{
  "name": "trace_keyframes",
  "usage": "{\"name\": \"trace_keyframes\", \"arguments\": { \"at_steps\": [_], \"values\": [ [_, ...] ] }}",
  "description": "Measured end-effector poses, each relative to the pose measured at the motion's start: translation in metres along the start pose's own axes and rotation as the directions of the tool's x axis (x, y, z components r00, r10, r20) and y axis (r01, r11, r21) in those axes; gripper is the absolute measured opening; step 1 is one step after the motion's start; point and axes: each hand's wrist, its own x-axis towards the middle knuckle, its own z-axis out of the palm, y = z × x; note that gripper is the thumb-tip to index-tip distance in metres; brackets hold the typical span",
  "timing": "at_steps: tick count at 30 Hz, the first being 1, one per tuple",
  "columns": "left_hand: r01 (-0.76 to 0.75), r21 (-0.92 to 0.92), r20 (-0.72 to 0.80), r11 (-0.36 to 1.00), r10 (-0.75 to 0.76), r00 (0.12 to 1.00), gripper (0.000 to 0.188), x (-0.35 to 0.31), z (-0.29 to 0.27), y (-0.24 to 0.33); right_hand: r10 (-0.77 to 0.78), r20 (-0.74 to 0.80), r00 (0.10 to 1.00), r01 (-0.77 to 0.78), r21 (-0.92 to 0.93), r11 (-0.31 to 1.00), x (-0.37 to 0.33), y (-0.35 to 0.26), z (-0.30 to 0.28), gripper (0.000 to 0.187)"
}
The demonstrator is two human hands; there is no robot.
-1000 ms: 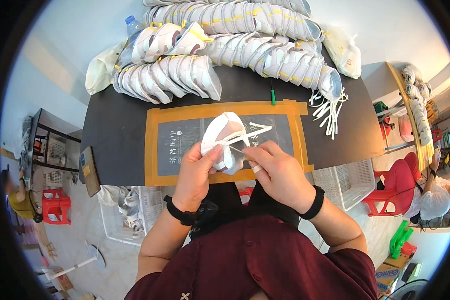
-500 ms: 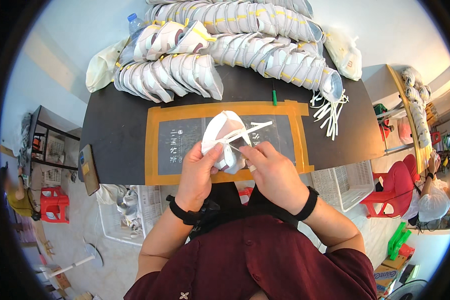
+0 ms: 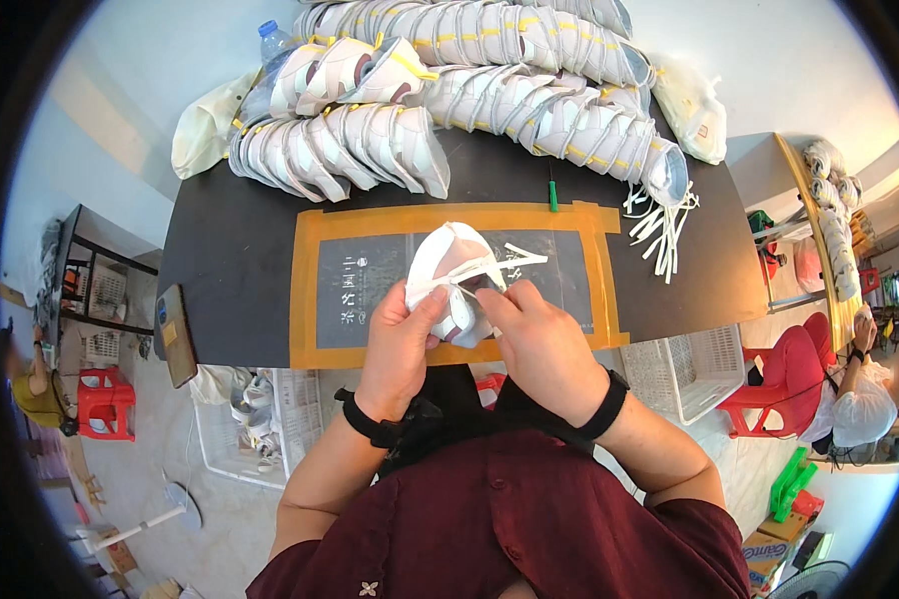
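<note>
A white and pale pink shoe upper (image 3: 432,262) with dark mauve patches is held up over the near side of the table. My left hand (image 3: 398,339) grips its lower left side, thumb on top. A flat white lace (image 3: 514,259) runs across the opening, its loose ends pointing right. At the upper's right edge, my right hand (image 3: 549,349) is closed in a pinch on the lace; the exact spot between its fingertips is partly hidden.
Rows of nested shoe uppers (image 3: 340,150) lie along the table's back. Loose white laces (image 3: 666,235) hang beside them at right. A green-handled tool (image 3: 553,197) lies behind the taped clear sheet (image 3: 305,290). A phone (image 3: 177,334) rests at the left edge. Crates (image 3: 684,374) stand below.
My right hand has turned slightly and drawn its fingers in closer at the lace. The shoe upper and my left hand stay almost where they were.
</note>
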Motion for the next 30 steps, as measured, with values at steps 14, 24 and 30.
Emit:
{"name": "trace_keyframes", "arguments": {
  "at_steps": [14,24,30],
  "values": [
    [-0.227,0.189,0.022,0.955,0.227,0.974,0.020,0.004,0.004,-0.006,0.037,0.055,0.998,-0.034,-0.050,0.998,0.008,-0.006,0.002,0.029],
    [-0.458,0.602,0.129,0.654,0.486,0.864,0.018,0.006,-0.002,-0.013,-0.069,0.209,0.975,0.108,-0.184,0.977,0.032,-0.015,-0.007,0.021],
    [-0.456,0.700,0.165,0.550,0.497,0.852,0.017,0.014,-0.013,-0.016,-0.071,0.271,0.960,0.144,-0.262,0.954,0.037,-0.016,0.010,0.027]
  ]
}}
